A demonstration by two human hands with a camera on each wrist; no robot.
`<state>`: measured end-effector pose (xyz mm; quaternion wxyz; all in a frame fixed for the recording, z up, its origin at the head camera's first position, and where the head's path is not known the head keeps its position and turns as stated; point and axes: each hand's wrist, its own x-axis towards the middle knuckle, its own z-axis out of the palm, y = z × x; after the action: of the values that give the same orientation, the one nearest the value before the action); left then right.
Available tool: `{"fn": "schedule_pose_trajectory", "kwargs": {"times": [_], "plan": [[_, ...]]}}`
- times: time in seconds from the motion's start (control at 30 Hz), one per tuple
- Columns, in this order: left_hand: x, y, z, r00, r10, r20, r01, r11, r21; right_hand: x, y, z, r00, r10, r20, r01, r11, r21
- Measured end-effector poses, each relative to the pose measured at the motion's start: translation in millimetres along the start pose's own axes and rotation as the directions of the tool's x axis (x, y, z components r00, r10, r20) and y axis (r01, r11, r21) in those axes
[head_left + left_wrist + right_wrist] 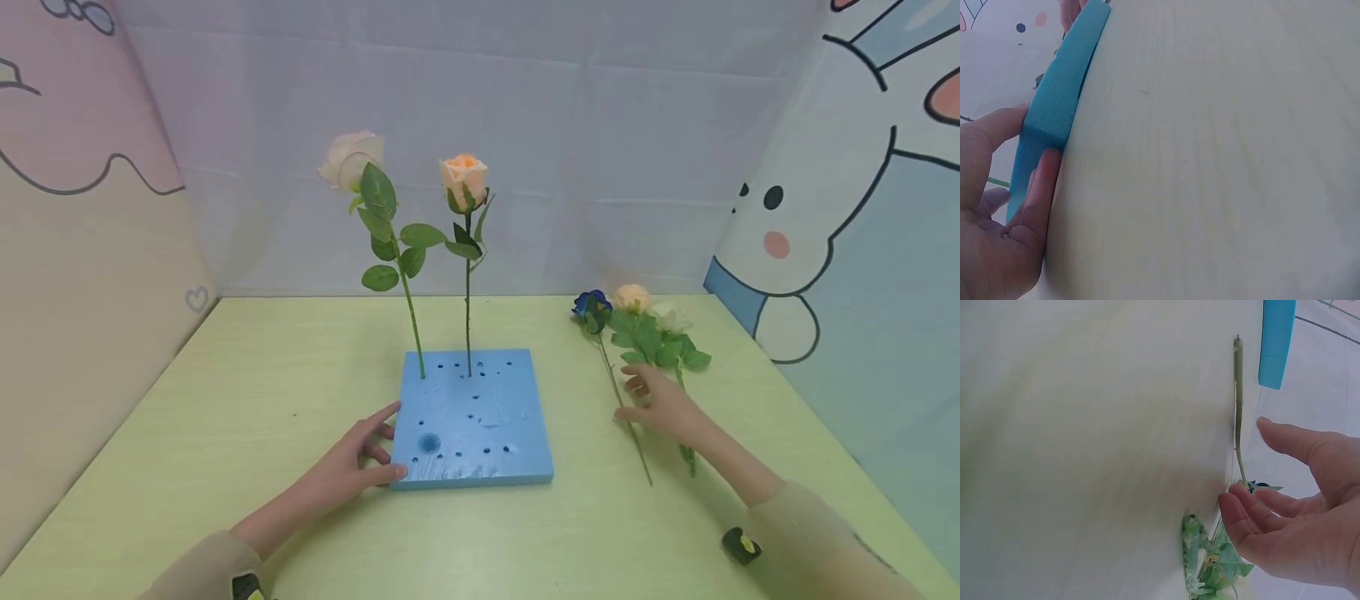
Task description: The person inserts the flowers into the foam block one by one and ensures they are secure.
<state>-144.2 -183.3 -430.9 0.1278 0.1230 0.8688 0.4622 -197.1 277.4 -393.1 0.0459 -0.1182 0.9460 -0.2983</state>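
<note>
My left hand (pixel 352 467) holds the near-left corner of a blue foam block (pixel 502 433) with holes; its thumb lies over the top edge and its fingers against the side. Two roses stand upright in the block, a pale pink one (pixel 351 161) leaning left and a peach one (pixel 465 179). On the right, my right hand (pixel 667 408) hovers with spread, loosely bent fingers above the stem (pixel 1239 394) of a blue rose (pixel 592 310) lying on the table. Beside it lie another peach rose (pixel 632 297) and a white rose (pixel 669 317), their leaves (pixel 1229 559) partly behind my fingers.
The pale yellow-green table (pixel 300 358) reaches back to a white cloth (pixel 525 108). Printed side panels stand left and right, one with a cartoon rabbit (pixel 787 225). A small black-and-yellow piece (pixel 741 546) shows at the right sleeve.
</note>
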Motion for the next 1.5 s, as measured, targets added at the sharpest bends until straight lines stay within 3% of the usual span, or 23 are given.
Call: {"fn": "schedule_pose_trajectory", "kwargs": {"times": [0.5,0.8,1.0,1.17,1.5], "plan": [[-1.1,4.5,-1.0,1.0,-0.012,-0.004,0.012,1.0,0.012,-2.1,-3,0,0.994,0.066,0.086,-0.073,0.994,0.077],[-1.1,4.7,-0.6,1.0,-0.017,-0.002,0.017,1.0,0.002,1.8,-4,3,0.992,0.113,0.065,-0.115,0.993,0.036],[-0.8,3.3,0.6,1.0,-0.022,-0.005,0.022,1.0,-0.002,4.5,-3,-1,0.985,0.136,0.104,-0.139,0.99,0.019],[-0.7,2.9,0.9,1.0,-0.023,-0.009,0.023,1.0,-0.001,4.9,3,-7,0.968,0.146,0.204,-0.171,0.978,0.115],[-2.1,7.5,0.0,0.999,-0.033,-0.007,0.033,0.999,0.003,0.8,6,-20,0.924,0.077,0.373,-0.217,0.912,0.349]]}}
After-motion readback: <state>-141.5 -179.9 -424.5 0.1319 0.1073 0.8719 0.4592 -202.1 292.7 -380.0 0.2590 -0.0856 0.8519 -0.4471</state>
